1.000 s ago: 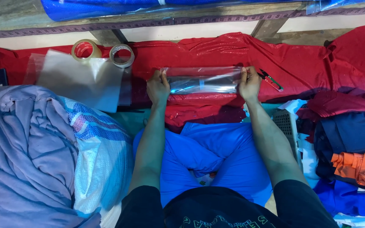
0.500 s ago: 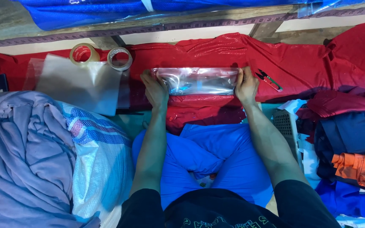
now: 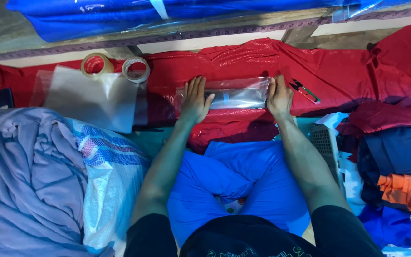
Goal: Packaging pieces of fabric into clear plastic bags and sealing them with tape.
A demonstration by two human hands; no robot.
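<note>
the clear, glossy plastic bag with a folded red garment inside [image 3: 234, 93] lies flat on the shiny red cloth spread over the work surface [image 3: 338, 71], straight ahead of the person at twelve o'clock. the left hand [image 3: 195, 101] rests on the bag's left end, palm down and fingers spread, pressing rather than gripping anything. the right hand [image 3: 279, 97] sits at the bag's right end with the fingers curled over its edge, pinching the plastic. to my eye the packet is light and soft, the film slippery and quick to crease, so it is best taken at the two short ends or held down with a flat palm. at two o'clock, just past the right hand, lie small thread snips with red and green handles [image 3: 303, 89]. at ten o'clock sit two rolls of clear packing tape [image 3: 116, 65], side by side, with a loose stack of flat transparent bags [image 3: 91, 97] below them. a heap of lilac fabric [image 3: 24, 181] fills eight o'clock, bright blue cloth [image 3: 234, 176] covers the lap, and folded dark and orange garments [image 3: 400, 166] pile up at four o'clock.
</note>
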